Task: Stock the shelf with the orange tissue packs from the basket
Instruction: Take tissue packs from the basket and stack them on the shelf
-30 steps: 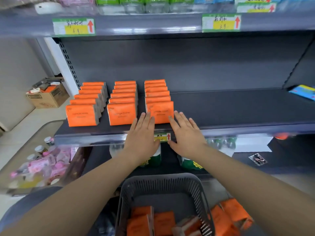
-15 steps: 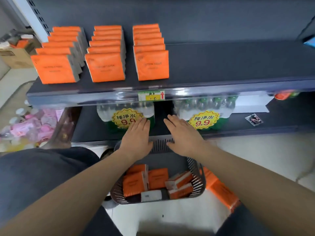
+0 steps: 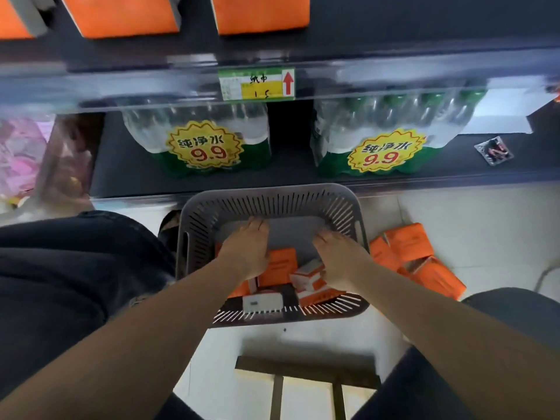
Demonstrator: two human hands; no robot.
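A grey slotted basket [image 3: 272,201] stands on the floor below the shelf. Several orange tissue packs [image 3: 280,265] lie in its near half. My left hand [image 3: 247,248] is down inside the basket, fingers stretched forward over the packs at the left. My right hand [image 3: 339,256] is inside too, flat over the packs at the right. Neither hand plainly grips a pack; what lies under the palms is hidden. Rows of orange packs [image 3: 260,10] stand on the dark shelf [image 3: 424,31] at the top edge of view.
Two shrink-wrapped water bottle bundles [image 3: 209,140] with yellow 9.9 stickers fill the lower shelf behind the basket. More orange packs [image 3: 415,256] lie on the floor right of the basket. My dark-clothed knees frame both sides. A stool top [image 3: 306,389] is below.
Both hands dropped from the shelf edge, past the basket rim, down into the basket over the packs. The view tilted down, so the stocked shelf slid to the top edge.
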